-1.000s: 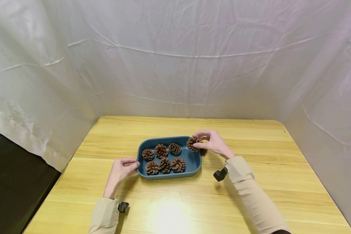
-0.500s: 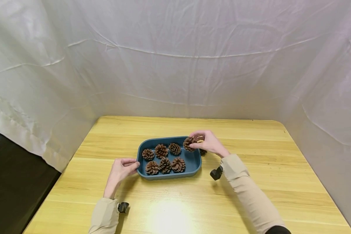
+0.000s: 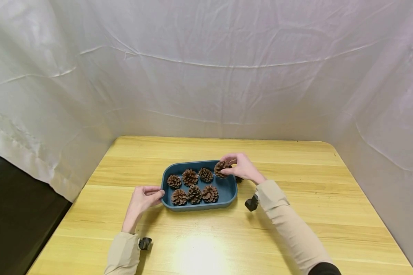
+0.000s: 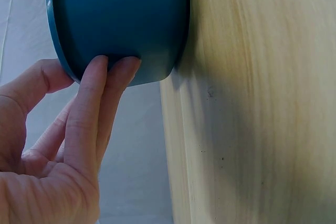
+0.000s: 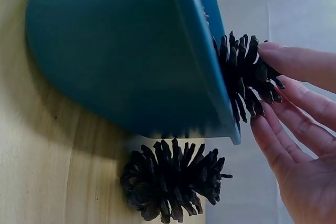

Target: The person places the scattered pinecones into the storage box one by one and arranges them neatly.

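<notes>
A blue rounded tray [image 3: 199, 206] sits on the wooden table with several brown pinecones [image 3: 194, 194] inside it. My left hand [image 3: 145, 199] pinches the tray's left rim, thumb over the edge and fingers along the outer wall, as the left wrist view shows. At the tray's back right corner, my right hand [image 3: 242, 168] holds a pinecone [image 3: 221, 169] between thumb and fingers. In the right wrist view this held pinecone [image 5: 244, 74] overlaps the rim. Another pinecone [image 5: 176, 179] lies on the table just outside the tray's right end, mostly hidden by my right hand in the head view.
The wooden table [image 3: 296, 214] extends around the tray on all sides. A pale curtain [image 3: 220, 76] hangs behind and beside it. Something dark [image 3: 17, 214] stands past the table's left edge.
My right hand has moved slightly left with the pinecone, from over the tray's right rim to above its back right inside. The left hand and the tray have stayed still.
</notes>
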The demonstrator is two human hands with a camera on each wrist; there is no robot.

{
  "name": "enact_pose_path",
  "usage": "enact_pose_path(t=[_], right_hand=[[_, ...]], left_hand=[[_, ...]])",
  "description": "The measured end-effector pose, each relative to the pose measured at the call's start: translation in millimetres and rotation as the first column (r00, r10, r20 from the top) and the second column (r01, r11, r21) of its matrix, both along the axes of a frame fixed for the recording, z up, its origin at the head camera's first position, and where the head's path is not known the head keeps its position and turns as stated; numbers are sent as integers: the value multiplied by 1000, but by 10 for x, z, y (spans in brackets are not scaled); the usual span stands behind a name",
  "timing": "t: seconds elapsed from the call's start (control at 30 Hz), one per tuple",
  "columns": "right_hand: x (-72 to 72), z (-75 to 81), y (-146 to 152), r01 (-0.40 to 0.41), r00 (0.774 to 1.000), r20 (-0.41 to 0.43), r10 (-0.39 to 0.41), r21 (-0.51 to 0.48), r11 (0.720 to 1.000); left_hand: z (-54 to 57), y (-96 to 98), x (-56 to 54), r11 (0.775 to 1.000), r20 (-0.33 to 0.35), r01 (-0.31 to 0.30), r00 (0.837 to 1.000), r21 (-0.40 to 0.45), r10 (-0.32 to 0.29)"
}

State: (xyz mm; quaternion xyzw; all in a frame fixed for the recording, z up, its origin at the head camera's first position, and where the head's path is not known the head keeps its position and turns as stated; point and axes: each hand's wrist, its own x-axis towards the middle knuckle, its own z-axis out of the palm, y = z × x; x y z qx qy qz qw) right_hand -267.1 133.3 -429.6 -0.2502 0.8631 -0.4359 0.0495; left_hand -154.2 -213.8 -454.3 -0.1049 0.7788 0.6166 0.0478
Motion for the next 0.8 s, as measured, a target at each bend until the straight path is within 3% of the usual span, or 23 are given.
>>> enact_pose_path(t=[0.8], right_hand=[[-48,-67,-30,23,1000,-16,-22,74,997]], left_hand=[[-11,-5,2,1000,-6,8,1000,10,-8]])
